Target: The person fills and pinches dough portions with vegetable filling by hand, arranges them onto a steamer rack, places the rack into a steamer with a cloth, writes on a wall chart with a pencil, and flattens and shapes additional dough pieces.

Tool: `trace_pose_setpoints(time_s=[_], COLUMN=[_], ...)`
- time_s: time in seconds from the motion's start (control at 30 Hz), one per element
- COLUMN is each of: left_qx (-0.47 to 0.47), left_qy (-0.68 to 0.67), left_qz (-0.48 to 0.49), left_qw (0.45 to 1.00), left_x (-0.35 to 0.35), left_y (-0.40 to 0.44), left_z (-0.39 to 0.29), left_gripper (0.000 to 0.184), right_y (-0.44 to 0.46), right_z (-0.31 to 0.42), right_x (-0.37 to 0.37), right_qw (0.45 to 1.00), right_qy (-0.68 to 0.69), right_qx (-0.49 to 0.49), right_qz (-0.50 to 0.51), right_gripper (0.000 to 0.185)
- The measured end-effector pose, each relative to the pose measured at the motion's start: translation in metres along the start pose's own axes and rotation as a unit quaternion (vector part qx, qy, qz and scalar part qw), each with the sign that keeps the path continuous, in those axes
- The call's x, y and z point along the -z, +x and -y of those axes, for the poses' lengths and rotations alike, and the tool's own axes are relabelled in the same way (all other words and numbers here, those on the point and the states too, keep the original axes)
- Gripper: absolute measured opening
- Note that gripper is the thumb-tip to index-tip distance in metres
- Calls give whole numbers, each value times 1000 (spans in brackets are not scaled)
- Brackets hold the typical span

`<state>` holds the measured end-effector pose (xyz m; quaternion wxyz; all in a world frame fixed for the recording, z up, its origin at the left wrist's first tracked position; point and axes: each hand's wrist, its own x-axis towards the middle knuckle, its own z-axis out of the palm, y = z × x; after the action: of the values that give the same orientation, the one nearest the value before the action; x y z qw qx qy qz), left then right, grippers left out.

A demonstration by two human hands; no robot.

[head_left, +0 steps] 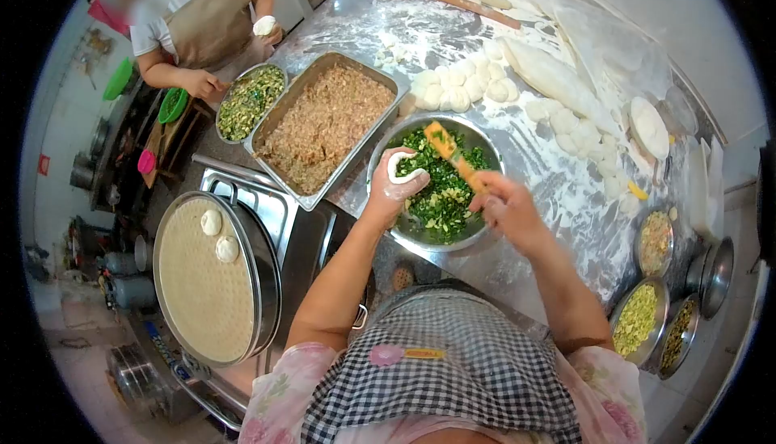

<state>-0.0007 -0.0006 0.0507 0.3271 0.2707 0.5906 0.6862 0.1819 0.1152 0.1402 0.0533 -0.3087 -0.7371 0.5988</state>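
Observation:
In my left hand [391,188] is a piece of white dough [397,168], cupped between thumb and fingers over the near left rim of a steel bowl [423,244]. Chopped greens with yellowish bits [443,202] fill that bowl. My right hand [509,206] grips the handle of an orange spatula [442,142], whose flat end is over the greens. Whether any filling sits in the dough cannot be made out. Left of the bowl stands a deep metal tray of minced filling [331,117]. Two shaped buns [227,248] rest on a round steamer [202,315].
Dough pieces [457,84] lie on the floured steel table [347,28], near a long dough roll [558,80] and a rolling pin [453,4]. Bowls of chopped ingredients [636,323] line the right edge. Across the corner, another person [210,28] holds dough beside a bowl of filling [252,103].

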Motion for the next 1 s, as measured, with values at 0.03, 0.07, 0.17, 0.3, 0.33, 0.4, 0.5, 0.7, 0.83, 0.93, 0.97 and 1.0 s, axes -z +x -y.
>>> trace_pose_setpoints(time_s=[0.03, 0.07, 0.17, 0.3, 0.33, 0.4, 0.5, 0.7, 0.83, 0.93, 0.97, 1.0], left_qx=[13, 17, 53, 63, 65, 64, 65, 35, -10, -39, -25, -11], left_qy=[-50, -61, -75, -188, -212, -247, -310, -242, -25, 36, 19, 1], left_qz=[-2, -6, -16, -11, -14, -19, -2, 85, 180, 217, 211, 205], left_qw=[999, 998, 996, 980, 975, 967, 949, 966, 983, 975, 977, 979], left_x=[-2, -4, -7, -18, -22, -28, -34, -41, -28, -24, -22, -20], left_y=[0, -1, -5, -10, -13, -17, -22, -35, -30, -26, -25, -23], left_z=[0, -1, -10, -15, -22, -29, -34, -47, -73, -83, -86, -88], left_gripper=[42, 43, 43, 48, 49, 56, 59, 66, 87, 73, 71, 70], right_y=[-2, 11, 8, 3, 7, 13, 16, 10, 11, 4, 2, 2], right_z=[-3, -49, -60, -46, -55, -68, -60, 0, 14, 36, 43, 42], right_x=[-5, -11, -13, -21, -24, -29, -35, -39, -28, -13, -7, 1], right_qw=[996, 999, 981, 997, 998, 997, 986, 924, 972, 960, 961, 950], right_qy=[68, -41, -173, -9, -35, -25, 147, 381, 89, 3, 4, -21], right_qx=[-58, 26, 13, 41, 25, 17, 12, 34, 203, 274, 276, 311], right_qz=[29, 23, -85, -61, -54, -67, -78, -11, -84, -50, -28, -29], right_gripper=[30, 30, 30, 32, 33, 34, 36, 29, 34, 36, 36, 36])
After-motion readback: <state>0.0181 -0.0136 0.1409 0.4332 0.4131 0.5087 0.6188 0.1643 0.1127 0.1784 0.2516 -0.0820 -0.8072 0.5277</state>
